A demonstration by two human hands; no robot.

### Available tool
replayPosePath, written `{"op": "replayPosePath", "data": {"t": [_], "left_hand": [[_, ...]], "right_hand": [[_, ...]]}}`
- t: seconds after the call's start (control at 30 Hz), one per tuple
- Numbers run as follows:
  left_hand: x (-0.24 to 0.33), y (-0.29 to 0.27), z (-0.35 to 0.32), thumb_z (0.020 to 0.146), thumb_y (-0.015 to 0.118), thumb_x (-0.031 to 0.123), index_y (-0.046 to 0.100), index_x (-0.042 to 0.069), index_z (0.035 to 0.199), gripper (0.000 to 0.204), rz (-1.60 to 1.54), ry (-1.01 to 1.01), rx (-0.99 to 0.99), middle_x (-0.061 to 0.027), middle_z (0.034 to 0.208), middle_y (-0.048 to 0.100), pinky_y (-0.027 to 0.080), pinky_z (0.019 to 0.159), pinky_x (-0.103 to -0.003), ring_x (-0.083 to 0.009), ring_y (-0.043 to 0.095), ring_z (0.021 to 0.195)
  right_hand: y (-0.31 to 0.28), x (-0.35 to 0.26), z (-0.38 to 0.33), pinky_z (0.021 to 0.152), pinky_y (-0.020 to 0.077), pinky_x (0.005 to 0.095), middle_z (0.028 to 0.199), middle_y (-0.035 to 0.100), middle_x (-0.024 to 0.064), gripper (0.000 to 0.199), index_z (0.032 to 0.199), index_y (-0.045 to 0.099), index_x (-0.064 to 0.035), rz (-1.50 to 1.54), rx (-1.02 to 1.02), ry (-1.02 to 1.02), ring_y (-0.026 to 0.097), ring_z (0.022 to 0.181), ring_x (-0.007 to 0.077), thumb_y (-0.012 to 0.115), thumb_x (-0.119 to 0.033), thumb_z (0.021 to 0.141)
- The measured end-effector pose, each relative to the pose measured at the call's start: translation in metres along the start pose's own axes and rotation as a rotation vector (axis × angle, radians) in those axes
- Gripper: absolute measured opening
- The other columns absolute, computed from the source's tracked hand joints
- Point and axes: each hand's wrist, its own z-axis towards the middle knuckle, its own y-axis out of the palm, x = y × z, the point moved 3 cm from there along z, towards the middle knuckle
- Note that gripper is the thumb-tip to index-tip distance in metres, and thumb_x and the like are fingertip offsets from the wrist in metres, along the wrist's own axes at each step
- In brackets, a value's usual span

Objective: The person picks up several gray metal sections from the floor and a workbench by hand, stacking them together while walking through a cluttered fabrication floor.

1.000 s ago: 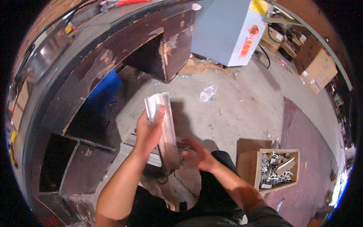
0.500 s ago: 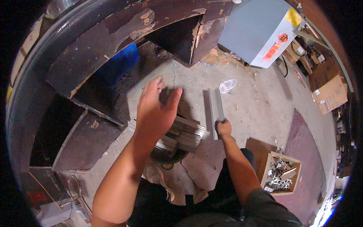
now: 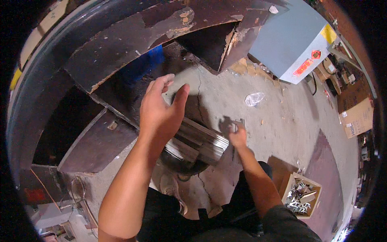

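My left hand (image 3: 163, 103) is raised, thumb and fingers apart, with nothing in it. Below it a stack of long metal profile strips (image 3: 201, 139) lies across a dark round support (image 3: 177, 165). My right hand (image 3: 238, 136) is just past the right end of the stack, its fingers closed on a grey metal profile strip (image 3: 242, 121). That strip is seen nearly end-on, so little of its length shows.
A wooden box (image 3: 287, 189) of short metal pieces stands at the lower right. A clear plastic bag (image 3: 254, 99) lies on the concrete floor. A grey cabinet (image 3: 288, 36) stands at far right; a worn dark bench (image 3: 133, 34) curves along the far left.
The strip in my right hand has swung from pointing away along the floor to nearly end-on. My left hand stays raised and open. The view has shifted slightly.
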Motion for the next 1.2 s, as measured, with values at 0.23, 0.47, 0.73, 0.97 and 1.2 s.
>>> {"op": "replayPosePath", "data": {"t": [0.23, 0.47, 0.73, 0.97, 1.2], "left_hand": [[0.007, -0.011, 0.000, 0.092, 0.075, 0.035, 0.062, -0.002, 0.125, 0.051, -0.004, 0.002, 0.048, -0.0179, 0.121, 0.066, 0.046, 0.101, -0.036, -0.0263, 0.062, 0.114], [0.007, -0.027, -0.009, 0.092, 0.073, 0.042, 0.065, -0.002, 0.121, 0.053, 0.024, 0.011, 0.091, -0.0187, 0.119, 0.067, 0.046, 0.101, -0.037, -0.0277, 0.064, 0.113], [0.019, -0.021, -0.014, 0.092, 0.073, 0.042, 0.067, 0.000, 0.119, 0.051, 0.008, 0.019, 0.029, -0.0175, 0.115, 0.068, 0.048, 0.098, -0.037, -0.0278, 0.064, 0.111], [0.005, 0.002, -0.010, 0.090, 0.075, 0.039, 0.068, 0.001, 0.117, 0.047, 0.118, -0.039, -0.109, -0.0165, 0.113, 0.068, 0.050, 0.093, -0.037, -0.0276, 0.065, 0.105], [-0.005, 0.051, -0.015, 0.089, 0.076, 0.035, 0.067, -0.001, 0.117, 0.046, 0.112, 0.002, -0.296, -0.0180, 0.115, 0.070, 0.052, 0.089, -0.038, -0.0292, 0.067, 0.106]], "right_hand": [[0.112, -0.094, -0.036, 0.105, 0.0452, 0.0478, 0.135, 0.057, 0.0201, 0.063, 0.136, 0.057, -0.0063, -0.367, -0.398, -0.557, 0.058, 0.118, 0.0392, 0.063, -0.048, 0.089], [0.099, -0.149, -0.032, 0.100, 0.0481, 0.0493, 0.134, 0.058, 0.0198, 0.068, 0.132, 0.060, -0.0043, -0.602, -0.687, -0.579, 0.058, 0.121, 0.0396, 0.055, -0.058, 0.090], [0.025, -0.119, 0.015, 0.094, 0.0516, 0.0440, 0.122, 0.069, 0.0172, 0.058, 0.132, 0.061, -0.0006, 0.627, -0.903, 0.197, 0.066, 0.109, 0.0332, 0.061, -0.043, 0.093], [-0.070, -0.152, 0.022, 0.083, 0.0569, 0.0379, 0.106, 0.072, 0.0140, 0.061, 0.122, 0.064, 0.0019, 0.837, -0.680, 0.729, 0.070, 0.094, 0.0239, 0.072, -0.046, 0.086], [-0.089, -0.114, 0.021, 0.056, 0.0437, 0.0323, 0.099, 0.072, 0.0042, 0.053, 0.116, 0.067, -0.0140, 1.009, -0.618, 0.785, 0.065, 0.079, 0.0171, 0.060, -0.059, 0.088]]}}
